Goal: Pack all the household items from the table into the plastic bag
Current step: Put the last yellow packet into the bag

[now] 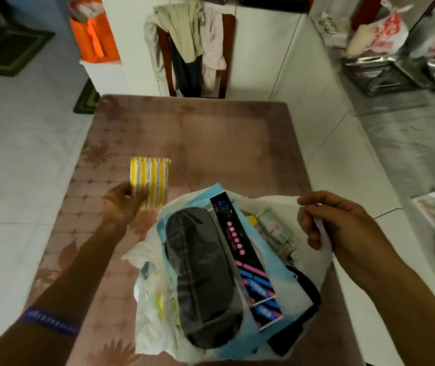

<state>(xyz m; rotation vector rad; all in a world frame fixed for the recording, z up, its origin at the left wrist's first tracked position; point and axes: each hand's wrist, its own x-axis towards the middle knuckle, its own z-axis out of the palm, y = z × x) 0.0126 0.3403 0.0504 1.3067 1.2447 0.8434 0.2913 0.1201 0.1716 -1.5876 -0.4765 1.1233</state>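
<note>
One yellow-striped pack (150,182) is off the brown surface (211,143), the left hand (125,204) closing its grip round the pack's lower end. Just beside it the white plastic bag (314,249) gapes, its rim pinched by the right hand (343,228); a black pouch (203,276) lies inside.

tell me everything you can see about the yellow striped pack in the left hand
The yellow striped pack is a flat, roughly rectangular packet with upright yellow and white stripes under what looks like glossy clear wrap. The left hand grips its lower left corner, holding it over the brown patterned table, just left of the open white plastic bag. It is outside the bag, not yet packed. Its contents cannot be made out.
</note>
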